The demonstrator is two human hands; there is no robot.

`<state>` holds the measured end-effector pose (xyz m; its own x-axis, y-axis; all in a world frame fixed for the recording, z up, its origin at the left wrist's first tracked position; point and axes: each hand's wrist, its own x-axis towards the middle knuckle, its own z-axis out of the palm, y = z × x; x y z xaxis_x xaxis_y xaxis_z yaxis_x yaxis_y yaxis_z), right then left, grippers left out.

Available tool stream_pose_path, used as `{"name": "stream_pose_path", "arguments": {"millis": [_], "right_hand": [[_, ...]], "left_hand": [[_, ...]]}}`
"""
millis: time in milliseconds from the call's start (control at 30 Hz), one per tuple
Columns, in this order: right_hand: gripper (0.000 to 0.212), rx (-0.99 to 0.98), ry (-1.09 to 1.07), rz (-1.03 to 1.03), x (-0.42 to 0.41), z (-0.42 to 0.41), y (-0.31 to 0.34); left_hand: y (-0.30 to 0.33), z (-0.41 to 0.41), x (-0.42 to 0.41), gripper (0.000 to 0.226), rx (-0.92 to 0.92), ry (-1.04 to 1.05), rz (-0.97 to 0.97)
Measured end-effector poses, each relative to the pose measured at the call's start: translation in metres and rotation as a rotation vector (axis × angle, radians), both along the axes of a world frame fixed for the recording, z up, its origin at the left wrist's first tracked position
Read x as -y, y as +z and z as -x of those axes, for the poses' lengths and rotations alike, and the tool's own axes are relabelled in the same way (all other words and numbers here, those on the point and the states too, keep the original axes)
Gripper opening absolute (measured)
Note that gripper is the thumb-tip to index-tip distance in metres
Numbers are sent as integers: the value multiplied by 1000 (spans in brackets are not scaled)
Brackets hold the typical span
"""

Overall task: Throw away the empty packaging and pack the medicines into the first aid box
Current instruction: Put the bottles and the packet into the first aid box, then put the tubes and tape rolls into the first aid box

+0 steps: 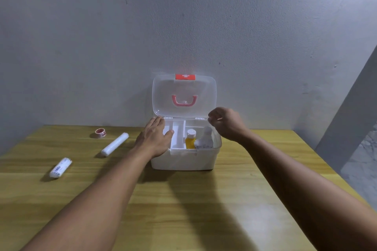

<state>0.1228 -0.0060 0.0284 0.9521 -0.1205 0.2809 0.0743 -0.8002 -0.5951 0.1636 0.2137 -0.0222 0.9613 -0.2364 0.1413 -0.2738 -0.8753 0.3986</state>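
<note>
A white first aid box [183,161] stands open against the wall, its clear lid [183,87] with a pink handle upright. Inside sit a yellow bottle [190,139] with a white cap and a white bottle [205,140] beside it. My left hand [154,138] lies flat on the box's left rim and inner tray, fingers apart, holding nothing. My right hand [226,123] hovers over the right rim with curled fingers and nothing visible in them. Two wrapped white bandage rolls [114,144] [60,167] and a small tape roll [100,133] lie on the table to the left.
The wooden table [183,199] runs up to a grey wall at the back. Its right edge drops off to a patterned floor [363,169]. The bandage rolls and tape lie apart from each other on the left half.
</note>
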Motion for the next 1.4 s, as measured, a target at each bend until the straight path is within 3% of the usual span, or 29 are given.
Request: {"name": "stream_pose_path", "arguments": {"millis": [233,467,567,633,767,1067,1233,1400], "right_hand": [[36,-55,-80,-44,-3,-18,-19],[83,-78,-39,-198,-16,6,-41],[81,30,-42,97,-24,31,-47],[80,126,35,319,-35,48,-48],[72,137,143,584,-54,53,-57],[61,129,116,689,-51,49,-74],[60,144,92,688,-52,48,-75],[61,161,90,691,-52,47,-76]], "left_hand": [[-1,0,0,59,33,7,117],[5,11,-12,53,79,101,402],[5,22,-30,39,59,135,415],[3,27,-45,45,45,168,388],[-9,32,-76,50,46,233,340],[-29,40,-142,37,74,392,238],[-33,36,-169,38,226,527,65],[-41,39,-186,38,54,585,58]]}}
